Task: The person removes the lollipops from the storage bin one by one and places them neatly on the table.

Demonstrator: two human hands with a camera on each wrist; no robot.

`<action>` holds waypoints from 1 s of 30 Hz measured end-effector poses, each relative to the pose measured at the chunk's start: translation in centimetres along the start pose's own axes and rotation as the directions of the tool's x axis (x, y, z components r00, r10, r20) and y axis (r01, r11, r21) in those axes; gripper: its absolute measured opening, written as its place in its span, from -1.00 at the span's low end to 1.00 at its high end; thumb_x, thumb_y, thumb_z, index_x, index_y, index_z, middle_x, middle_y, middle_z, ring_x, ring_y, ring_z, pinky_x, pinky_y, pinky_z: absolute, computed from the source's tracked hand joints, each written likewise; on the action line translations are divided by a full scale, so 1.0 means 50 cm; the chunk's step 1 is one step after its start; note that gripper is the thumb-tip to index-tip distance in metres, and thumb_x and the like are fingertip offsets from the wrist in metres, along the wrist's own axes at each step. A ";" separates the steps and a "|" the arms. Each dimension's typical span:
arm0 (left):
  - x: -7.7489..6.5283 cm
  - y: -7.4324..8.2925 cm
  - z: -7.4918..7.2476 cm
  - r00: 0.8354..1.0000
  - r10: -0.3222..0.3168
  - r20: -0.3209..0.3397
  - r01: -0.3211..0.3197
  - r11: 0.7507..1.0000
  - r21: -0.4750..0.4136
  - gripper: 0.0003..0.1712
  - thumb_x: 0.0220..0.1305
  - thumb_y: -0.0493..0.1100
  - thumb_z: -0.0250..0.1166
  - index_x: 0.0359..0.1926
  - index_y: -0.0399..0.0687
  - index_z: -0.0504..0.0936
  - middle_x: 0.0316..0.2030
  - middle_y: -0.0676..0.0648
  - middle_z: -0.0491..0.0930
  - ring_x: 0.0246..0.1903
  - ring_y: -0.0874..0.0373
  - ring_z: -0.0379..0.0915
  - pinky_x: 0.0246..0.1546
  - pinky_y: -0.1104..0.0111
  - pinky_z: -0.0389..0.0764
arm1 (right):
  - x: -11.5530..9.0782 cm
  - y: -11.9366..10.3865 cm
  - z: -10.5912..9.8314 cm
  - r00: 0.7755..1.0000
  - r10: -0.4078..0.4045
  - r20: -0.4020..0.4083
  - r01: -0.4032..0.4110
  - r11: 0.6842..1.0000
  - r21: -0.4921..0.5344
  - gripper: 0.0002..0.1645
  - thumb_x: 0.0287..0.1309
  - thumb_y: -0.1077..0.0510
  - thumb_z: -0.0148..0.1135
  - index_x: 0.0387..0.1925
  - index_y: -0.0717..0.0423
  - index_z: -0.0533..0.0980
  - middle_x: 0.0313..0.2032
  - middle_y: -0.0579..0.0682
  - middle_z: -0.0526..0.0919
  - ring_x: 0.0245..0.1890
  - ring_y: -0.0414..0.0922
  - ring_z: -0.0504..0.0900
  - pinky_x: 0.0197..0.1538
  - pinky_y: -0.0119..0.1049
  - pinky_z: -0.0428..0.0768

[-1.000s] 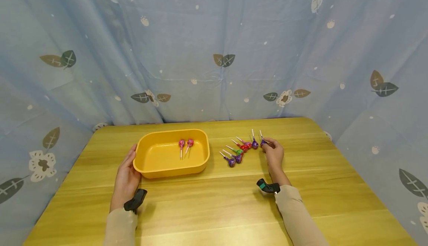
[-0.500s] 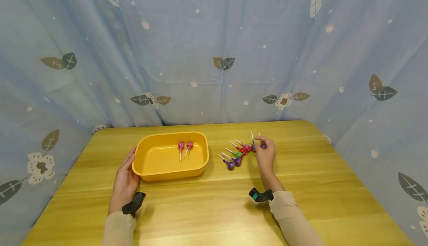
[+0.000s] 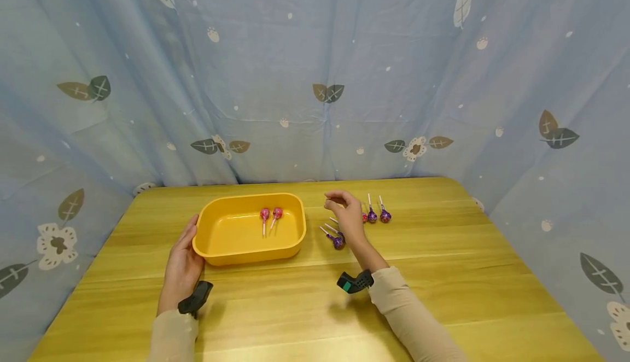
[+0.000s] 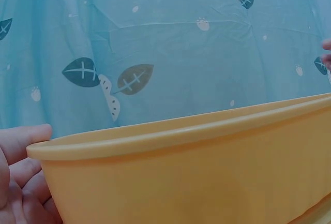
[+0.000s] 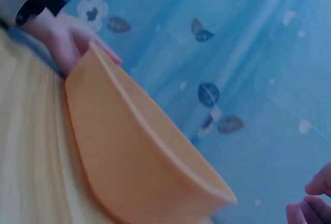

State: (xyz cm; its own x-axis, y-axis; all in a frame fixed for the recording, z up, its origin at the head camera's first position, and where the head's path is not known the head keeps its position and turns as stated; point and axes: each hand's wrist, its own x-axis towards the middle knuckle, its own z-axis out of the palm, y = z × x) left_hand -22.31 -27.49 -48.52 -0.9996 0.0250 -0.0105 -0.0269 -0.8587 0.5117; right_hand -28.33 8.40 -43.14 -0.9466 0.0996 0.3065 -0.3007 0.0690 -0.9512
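My left hand (image 3: 182, 272) rests with extended fingers against the left end of a yellow plastic tray (image 3: 246, 254). In the left wrist view, its fingers (image 4: 26, 138) meet the corner below and at the rim. Two pink lollipops (image 3: 264, 214) lie inside the tray. My right hand (image 3: 348, 214) hovers right of the tray, fingers loosely bent, with a gap between thumb and fingertips and nothing visible in it. Beneath it lies a row of lollipops, partly hidden by the hand; a purple lollipop (image 3: 338, 243) shows at its near end. Two more purple lollipops (image 3: 385, 216) lie to the right.
The wooden table (image 3: 275, 307) ends at the back against a blue patterned curtain (image 3: 275, 77), which also hangs along both sides. Black wrist cameras sit on both forearms, the right wrist camera (image 3: 355, 282) just above the tabletop.
My right hand has left the rightmost purple lollipop, which stays on the table, and has swept left over the row toward the tray. The left hand and tray have kept their place.
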 end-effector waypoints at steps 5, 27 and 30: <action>-0.001 0.000 0.001 1.000 -0.006 0.004 0.006 1.000 -0.007 -0.59 0.52 -0.22 -0.05 0.29 0.09 0.46 0.43 0.18 0.06 0.42 0.31 -0.14 0.37 0.40 -0.03 | 0.019 -0.012 0.058 0.993 0.022 0.119 -0.020 1.000 -0.017 -0.78 0.20 0.36 0.23 -0.10 0.33 0.61 -0.18 0.09 0.66 -0.23 -0.05 0.63 -0.02 -0.06 0.61; 0.001 0.005 0.003 1.000 -0.018 0.008 0.018 0.999 -0.029 -0.42 0.53 -0.23 -0.06 0.49 0.14 0.14 0.46 0.20 -0.07 0.44 0.30 -0.26 0.37 0.41 -0.07 | 0.068 -0.014 0.233 0.932 0.150 0.330 -0.076 0.971 -0.227 -0.73 0.20 0.34 0.25 -0.04 0.30 0.62 -0.16 0.08 0.69 -0.13 -0.06 0.65 -0.10 -0.37 0.63; 0.000 0.005 0.003 1.000 -0.018 0.009 0.019 0.999 -0.029 -0.43 0.53 -0.23 -0.06 0.48 0.14 0.17 0.47 0.20 -0.13 0.44 0.30 -0.27 0.37 0.40 -0.09 | 0.069 -0.005 0.246 0.928 0.157 0.339 -0.061 0.959 -0.278 -0.72 0.20 0.33 0.26 -0.04 0.27 0.63 -0.18 0.04 0.70 -0.16 -0.11 0.65 -0.11 -0.40 0.62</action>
State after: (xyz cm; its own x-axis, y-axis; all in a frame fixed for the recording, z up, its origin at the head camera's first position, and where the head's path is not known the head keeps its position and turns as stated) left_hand -22.33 -27.62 -48.26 -0.9989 0.0454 -0.0121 -0.0455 -0.8727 0.4861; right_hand -32.95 -3.51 -42.29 -0.9646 -0.2332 0.1228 -0.1984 0.3360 -0.9207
